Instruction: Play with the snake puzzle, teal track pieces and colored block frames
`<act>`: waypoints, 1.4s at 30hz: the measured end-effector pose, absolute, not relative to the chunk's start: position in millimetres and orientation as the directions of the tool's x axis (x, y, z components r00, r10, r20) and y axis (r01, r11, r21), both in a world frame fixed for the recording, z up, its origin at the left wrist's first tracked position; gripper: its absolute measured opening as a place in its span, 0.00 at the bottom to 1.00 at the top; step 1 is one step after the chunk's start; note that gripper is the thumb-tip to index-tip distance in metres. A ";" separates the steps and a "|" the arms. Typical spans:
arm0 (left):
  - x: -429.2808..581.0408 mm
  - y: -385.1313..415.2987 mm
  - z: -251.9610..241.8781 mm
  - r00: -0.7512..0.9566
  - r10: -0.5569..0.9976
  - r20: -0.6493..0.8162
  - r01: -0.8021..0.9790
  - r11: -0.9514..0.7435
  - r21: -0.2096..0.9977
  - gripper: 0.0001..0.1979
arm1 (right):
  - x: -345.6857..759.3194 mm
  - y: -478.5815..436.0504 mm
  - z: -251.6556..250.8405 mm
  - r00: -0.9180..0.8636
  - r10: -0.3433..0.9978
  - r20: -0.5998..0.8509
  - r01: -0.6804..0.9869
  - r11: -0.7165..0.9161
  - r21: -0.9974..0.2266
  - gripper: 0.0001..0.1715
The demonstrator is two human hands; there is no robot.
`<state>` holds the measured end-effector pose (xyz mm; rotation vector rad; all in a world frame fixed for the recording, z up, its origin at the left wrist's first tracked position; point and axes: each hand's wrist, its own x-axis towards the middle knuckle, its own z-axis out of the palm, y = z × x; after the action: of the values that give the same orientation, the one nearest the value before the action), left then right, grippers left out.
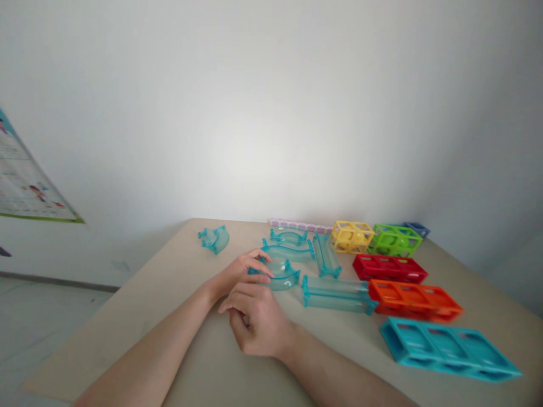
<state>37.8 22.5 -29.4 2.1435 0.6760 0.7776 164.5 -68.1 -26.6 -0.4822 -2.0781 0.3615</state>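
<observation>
My left hand [240, 271] reaches across the beige table [169, 294] and its fingers pinch the near end of a curved clear-blue track piece [283, 275]. My right hand [258, 319] rests just in front of it, fingers curled inward with nothing visible in them. More clear-blue track pieces lie close by: a wavy one [288, 250], a short curve [289, 236], a straight channel [326, 255] and a long straight channel [337, 294]. A separate small curved piece [215, 238] sits alone at the far left.
Coloured frame blocks line the right side: yellow [352, 236], green [395, 240], dark blue [417, 229], red [389, 268], orange [414, 299] and a long teal one [447, 349]. A pale strip [299, 225] lies against the white wall. A poster [25, 181] hangs at left.
</observation>
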 end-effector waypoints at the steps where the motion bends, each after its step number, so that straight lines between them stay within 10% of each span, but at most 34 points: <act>1: 38.2 21.9 -29.2 0.674 0.671 0.310 0.214 -0.578 0.788 0.11 | 164.4 -68.3 -26.5 -0.482 0.475 0.736 0.196 0.878 -0.437 0.14; 7: 40.1 16.6 -23.3 0.653 0.656 0.379 0.220 -0.642 0.734 0.11 | 164.6 -67.9 -27.4 -0.491 0.467 0.735 0.181 0.881 -0.438 0.15; 11: 31.1 23.0 -17.2 0.318 0.736 0.598 0.379 -0.676 0.632 0.11 | 166.5 -68.9 -27.7 -0.506 0.494 0.707 0.180 0.862 -0.473 0.16; 17: -10.8 51.7 -28.4 -0.302 0.773 0.557 0.868 -0.019 0.496 0.24 | 167.4 -70.9 -25.4 -0.529 0.501 0.685 0.198 0.858 -0.475 0.15; 32: -29.3 73.1 -44.4 -0.328 0.836 0.440 0.692 -0.105 0.714 0.07 | 167.8 -70.7 -25.2 -0.527 0.509 0.681 0.243 0.858 -0.453 0.15; 42: -18.1 69.9 -39.8 -0.531 0.811 0.243 0.275 -0.106 0.955 0.07 | 167.4 -70.1 -23.2 -0.478 0.551 0.685 0.224 0.830 -0.511 0.15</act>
<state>-18.1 69.9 -39.8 1.1904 1.7442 1.6759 167.4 -70.1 -23.2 -0.5683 -2.0729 0.4412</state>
